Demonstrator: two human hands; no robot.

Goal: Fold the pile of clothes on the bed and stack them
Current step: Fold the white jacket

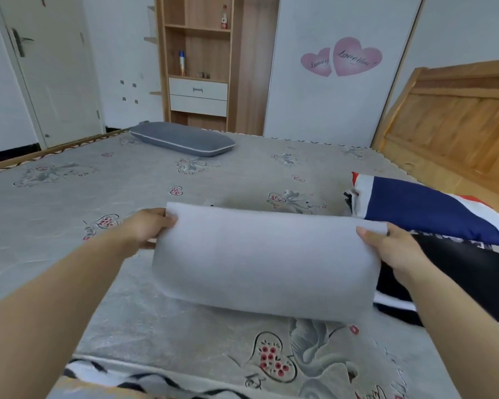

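We see a white cloth [262,263], matt and smooth, w/o any print. The bed [69,191] has a grey printed cover, thin fabric w/ a slight sheen and fine wrinkles. The pillow [182,138] is grey matt textile w/ pale piping. The headboard [455,122] and shelf unit [213,53] are wood, approx. satin finish; its drawers [198,96] are white and smooth. The black garment [458,272] looks smooth, a bit glossy.

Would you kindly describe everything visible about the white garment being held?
The white garment is plain, soft-looking cloth with no visible print, doubled into a wide band. The left hand and right hand pinch its upper corners, lifting that edge while the rounded lower fold rests on the bed. Its right end overlaps a black garment.
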